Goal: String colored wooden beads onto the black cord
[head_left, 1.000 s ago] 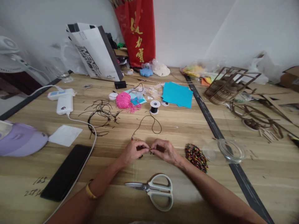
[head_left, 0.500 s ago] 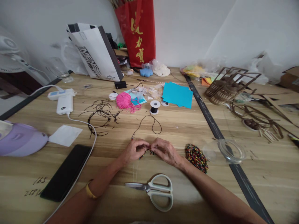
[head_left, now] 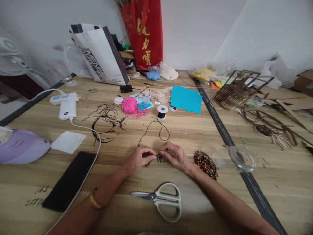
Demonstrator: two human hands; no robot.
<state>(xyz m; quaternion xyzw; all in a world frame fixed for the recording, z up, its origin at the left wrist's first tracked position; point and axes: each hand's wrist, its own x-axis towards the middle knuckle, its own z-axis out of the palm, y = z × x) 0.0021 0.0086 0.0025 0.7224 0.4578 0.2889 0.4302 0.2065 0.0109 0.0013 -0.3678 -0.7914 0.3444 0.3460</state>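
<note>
Nearest to me, the scissors [head_left: 161, 199] lie flat on the wooden table [head_left: 186, 137], blades pointing to my left, well clear of both hands. To the left of them a dark phone [head_left: 69, 180] rests face up with a white cable [head_left: 94, 143] running past its edge. Just beyond the scissors, my left hand [head_left: 139, 159] has its fingertips pinched together on a strand of small coloured beads [head_left: 147, 164], which hangs below my fingers and touches the table. My right hand [head_left: 175, 157] is curled close beside it, fingers drawn narrow around another little cluster of beads [head_left: 160, 158] on the same black cord [head_left: 158, 130]; the 2 hands nearly meet. Just right of my right wrist sits a loose pile of mixed beads [head_left: 205, 164], and beside that a clear round lid [head_left: 242, 158] on the dark seam of the table. The cord loops away from my fingers toward a small spool [head_left: 162, 111]. Left of the spool lie a pink ball of yarn [head_left: 129, 105] and a tangle of black thread [head_left: 105, 118]; right of it, sheets of blue paper [head_left: 186, 99]. Farthest back, a white paper bag [head_left: 99, 54] leans beside a red bag [head_left: 144, 32] against the wall.
</note>
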